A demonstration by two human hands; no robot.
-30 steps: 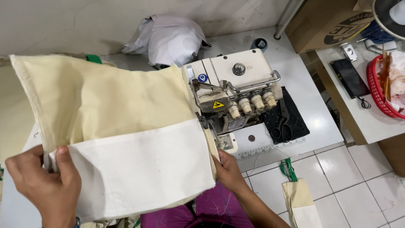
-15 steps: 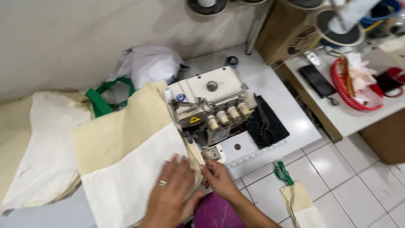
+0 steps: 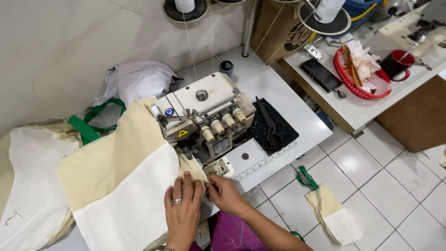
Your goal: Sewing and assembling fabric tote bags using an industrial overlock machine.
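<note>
I see left hand point(image 3: 183, 211) flat on cloth point(image 3: 125, 186) | right hand point(image 3: 223, 193) pinching cloth edge | sewing machine point(image 3: 204, 116) just beyond fingertips

fabric panel point(image 3: 116, 181) left of sewing machine point(image 3: 204, 116) | scissors point(image 3: 269, 125) right of it | both hands point(image 3: 183, 209) before it
</note>
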